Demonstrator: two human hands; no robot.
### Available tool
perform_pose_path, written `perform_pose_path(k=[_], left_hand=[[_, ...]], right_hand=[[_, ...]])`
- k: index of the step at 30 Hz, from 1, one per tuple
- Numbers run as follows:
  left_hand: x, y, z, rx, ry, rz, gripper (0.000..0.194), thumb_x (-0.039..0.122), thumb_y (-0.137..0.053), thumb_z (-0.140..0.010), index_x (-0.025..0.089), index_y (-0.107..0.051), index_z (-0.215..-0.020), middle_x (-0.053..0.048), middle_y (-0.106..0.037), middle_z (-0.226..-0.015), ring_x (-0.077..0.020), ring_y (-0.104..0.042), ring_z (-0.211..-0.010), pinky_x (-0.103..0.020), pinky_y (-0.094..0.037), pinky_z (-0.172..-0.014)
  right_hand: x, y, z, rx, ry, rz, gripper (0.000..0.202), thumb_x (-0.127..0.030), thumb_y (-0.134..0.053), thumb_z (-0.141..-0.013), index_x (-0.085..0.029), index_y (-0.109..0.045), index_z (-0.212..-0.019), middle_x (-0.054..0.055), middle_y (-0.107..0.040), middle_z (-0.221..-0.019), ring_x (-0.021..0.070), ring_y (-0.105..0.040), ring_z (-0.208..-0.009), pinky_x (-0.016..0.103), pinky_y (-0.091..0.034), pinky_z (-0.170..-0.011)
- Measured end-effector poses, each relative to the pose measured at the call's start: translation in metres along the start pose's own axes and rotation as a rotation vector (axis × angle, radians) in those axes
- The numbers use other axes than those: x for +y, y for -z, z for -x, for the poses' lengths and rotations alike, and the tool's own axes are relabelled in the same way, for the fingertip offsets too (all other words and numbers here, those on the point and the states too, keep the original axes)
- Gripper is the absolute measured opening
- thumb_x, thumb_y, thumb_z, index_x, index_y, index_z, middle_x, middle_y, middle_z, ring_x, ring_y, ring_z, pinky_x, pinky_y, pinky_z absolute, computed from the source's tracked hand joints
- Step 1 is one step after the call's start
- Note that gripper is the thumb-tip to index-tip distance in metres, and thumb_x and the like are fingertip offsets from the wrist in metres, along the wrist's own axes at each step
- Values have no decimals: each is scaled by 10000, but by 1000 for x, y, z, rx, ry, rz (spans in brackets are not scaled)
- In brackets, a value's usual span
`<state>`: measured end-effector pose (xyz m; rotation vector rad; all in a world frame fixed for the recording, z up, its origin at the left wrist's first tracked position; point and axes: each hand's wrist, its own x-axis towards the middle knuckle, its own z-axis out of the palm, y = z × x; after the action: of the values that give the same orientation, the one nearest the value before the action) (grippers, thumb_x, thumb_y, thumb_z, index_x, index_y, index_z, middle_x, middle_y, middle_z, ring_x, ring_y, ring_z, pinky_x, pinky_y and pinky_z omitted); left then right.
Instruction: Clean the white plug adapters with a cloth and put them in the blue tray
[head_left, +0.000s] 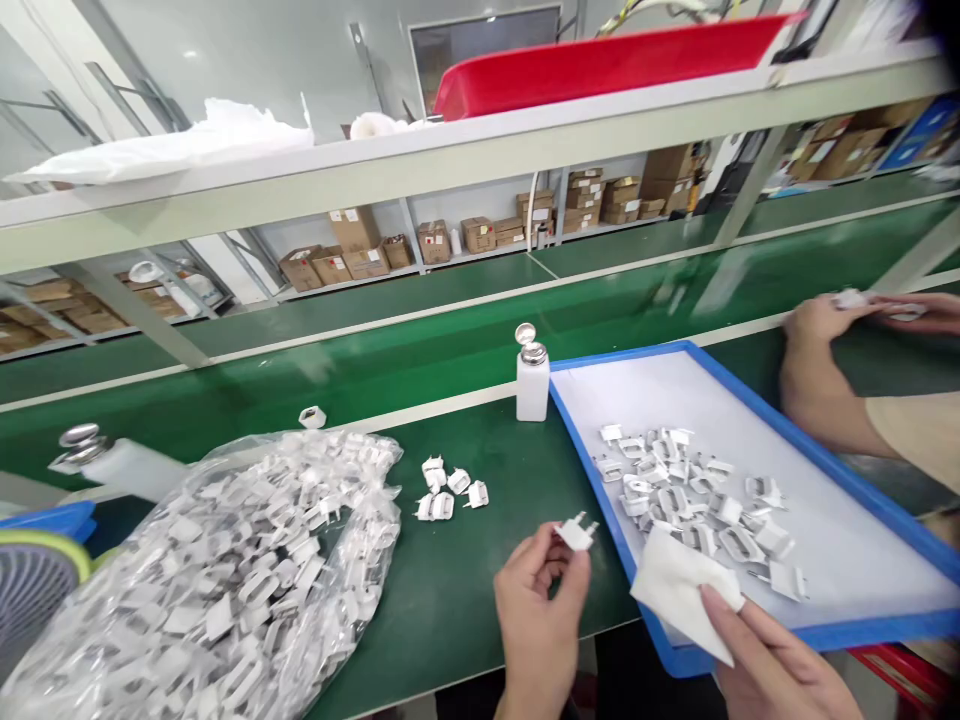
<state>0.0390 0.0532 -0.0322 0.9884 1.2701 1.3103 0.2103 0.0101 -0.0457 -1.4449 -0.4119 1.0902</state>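
Observation:
Between the thumb and fingers of my left hand (541, 610) is a white two-pin plug (576, 532), its pins pointing up and away. My right hand (780, 650) pinches a folded white cloth (684, 588) by its corner, over the near edge of a blue-rimmed tray (757, 395). Many white plug pieces (675, 490) lie heaped on that tray. A small group of similar plugs (442, 490) rests on the green table left of my left hand. Farther left, a clear plastic bag (247, 570) lies open, full of white plug pieces.
A white pump bottle (532, 388) stands by the tray's far left corner. Another bottle (135, 465) leans behind the bag, near a green-rimmed basket (37, 580). At right, a co-worker's hands (832, 315) hold small white pieces. Overhead, a shelf carries a red tray (600, 68).

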Motion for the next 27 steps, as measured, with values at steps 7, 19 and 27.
perform_pose_path(k=[7,19,27], left_hand=[[13,-87,-61,-392,-610,-896,379,103,-535,-973,82,-614,-1343,-160,-671,-1223,-303,-577,-1187,-452,-485,-1084],[16,-117,-98,-502,-631,-896,545,127,-421,-999,102,-394,-1542,-175,-561,-1494,-356,-467,-1371,-517,-406,-1142],[17,-16,-42,-278,-520,-843,314,253,-356,-1076,233,-531,-816,-37,-630,-825,-195,-615,-768,-314,-497,-710]], right_hand=[[-60,20,-19,-43,-132,-334,400,-399,-985,-527,-250,-790,-842,66,-785,-1070,329,-698,-1104,361,-641,-859],[-66,22,1,-89,-135,-332,360,-389,-978,-586,-178,-788,-807,54,-776,-870,216,-724,-755,283,-624,-650],[-42,13,-5,-205,-113,-124,415,-476,-931,-622,-191,-793,-889,69,-759,-855,255,-700,-757,338,-614,-678]])
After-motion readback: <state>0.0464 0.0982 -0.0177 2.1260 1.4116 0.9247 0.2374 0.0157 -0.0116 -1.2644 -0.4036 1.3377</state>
